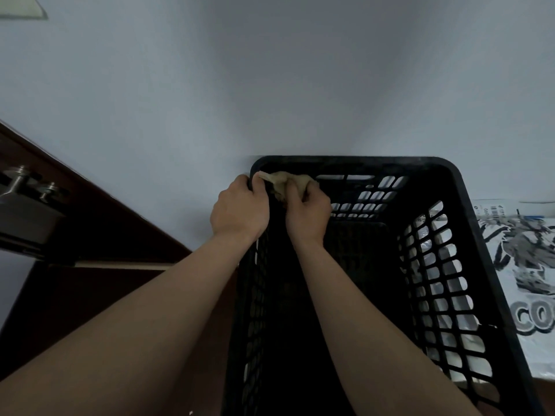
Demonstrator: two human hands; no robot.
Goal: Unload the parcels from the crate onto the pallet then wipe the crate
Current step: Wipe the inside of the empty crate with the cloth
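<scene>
Head view: a black crate (360,160) with lattice walls fills the lower right, seen from above with its long side running away from the person; its far end stands close against a pale grey wall (270,70); its bottom lies in deep shadow and little can be made out there. The left hand (238,210) is at the crate's far-left corner, fingers curled over the rim and gripping it, the back of the hand facing the camera. The right hand (306,216) is just beside it, inside the crate, fingers curled round a crumpled beige cloth (280,180); the cloth is bunched against the upper part of the far wall, right by the corner, and its free tip reaches the left hand's fingertips; whether those fingers also pinch the tip I cannot tell. Both forearms are bare and come up from the bottom edge. To the right of the crate, touching or just beside its right wall, lies a white plastic parcel (522,250) printed with grey graphics and large letters, a barcode label near its far end; part of it shows through the lattice openings. At the left stands a dark brown door (99,223) with a metal handle (21,181); what the crate rests on is hidden.
</scene>
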